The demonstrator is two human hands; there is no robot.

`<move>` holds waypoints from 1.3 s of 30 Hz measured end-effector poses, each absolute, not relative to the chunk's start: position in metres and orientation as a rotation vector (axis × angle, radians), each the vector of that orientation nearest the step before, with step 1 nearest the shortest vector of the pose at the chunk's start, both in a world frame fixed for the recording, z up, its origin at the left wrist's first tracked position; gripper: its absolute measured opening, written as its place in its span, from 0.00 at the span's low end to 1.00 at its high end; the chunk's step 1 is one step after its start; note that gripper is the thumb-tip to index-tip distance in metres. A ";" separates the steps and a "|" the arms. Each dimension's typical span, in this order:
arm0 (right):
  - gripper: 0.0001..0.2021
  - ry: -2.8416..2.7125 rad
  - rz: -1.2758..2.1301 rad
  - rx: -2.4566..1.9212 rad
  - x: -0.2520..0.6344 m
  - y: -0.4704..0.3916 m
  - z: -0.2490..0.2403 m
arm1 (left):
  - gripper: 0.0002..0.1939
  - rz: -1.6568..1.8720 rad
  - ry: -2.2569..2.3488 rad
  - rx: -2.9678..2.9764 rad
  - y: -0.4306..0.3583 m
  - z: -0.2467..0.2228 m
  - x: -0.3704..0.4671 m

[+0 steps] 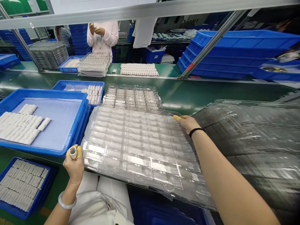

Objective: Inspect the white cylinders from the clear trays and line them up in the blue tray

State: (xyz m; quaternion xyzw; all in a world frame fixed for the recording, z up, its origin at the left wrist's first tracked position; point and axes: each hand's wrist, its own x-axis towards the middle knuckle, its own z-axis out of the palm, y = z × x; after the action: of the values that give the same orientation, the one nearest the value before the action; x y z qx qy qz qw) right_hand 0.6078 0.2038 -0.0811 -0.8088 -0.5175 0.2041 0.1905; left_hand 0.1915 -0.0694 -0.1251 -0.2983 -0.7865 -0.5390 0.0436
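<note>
Left hand: the left hand (74,165) is closed around one small white cylinder part (72,152), pinched between fingertips with yellow finger cots, just beside the near-left corner of the clear tray.
Right hand: the right hand (187,122) grips the far-right edge of the clear blister tray (138,147); the fingers are bent over the rim, and a black band sits on the wrist.
Clear tray: it lies in front of the person, its near edge hanging over the table edge above the lap; its pockets hold white parts in rows, too many to count.
Second clear tray: one more filled tray (132,97) lies behind, touching the first one's far edge.
Stack at right: a pile of empty clear trays (253,137) stands just beside the right hand; the number I cannot tell.
Blue bins at left: three in view, the big bin (70,125) with white parts on a sheet, a smaller bin (70,86) behind it, a low bin (35,200) near the knee.
Open room: the green belt (178,93) is bare between the trays and the far rail.
Other person: one person in a pink top (103,36) stands across the belt, hands raised.
</note>
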 end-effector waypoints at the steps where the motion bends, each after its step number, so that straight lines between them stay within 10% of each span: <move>1: 0.18 -1.420 0.618 -2.269 0.608 0.199 -0.080 | 0.17 -1.643 -2.389 -0.920 -0.072 -0.124 0.192; 20: 0.17 -1.148 0.992 -2.084 0.597 0.128 -0.053 | 0.15 -1.626 -2.149 -1.359 -0.095 -0.120 0.200; 39: 0.18 -1.467 0.545 -2.435 0.583 0.163 -0.067 | 0.21 -1.493 -2.455 -1.569 -0.117 -0.118 0.177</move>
State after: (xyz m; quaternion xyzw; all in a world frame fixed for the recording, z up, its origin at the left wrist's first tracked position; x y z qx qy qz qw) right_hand 0.5834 0.1627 -0.0671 -0.8349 -0.5029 0.1867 0.1233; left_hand 0.1774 -0.1169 -0.1180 -0.4782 -0.7482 -0.4552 -0.0659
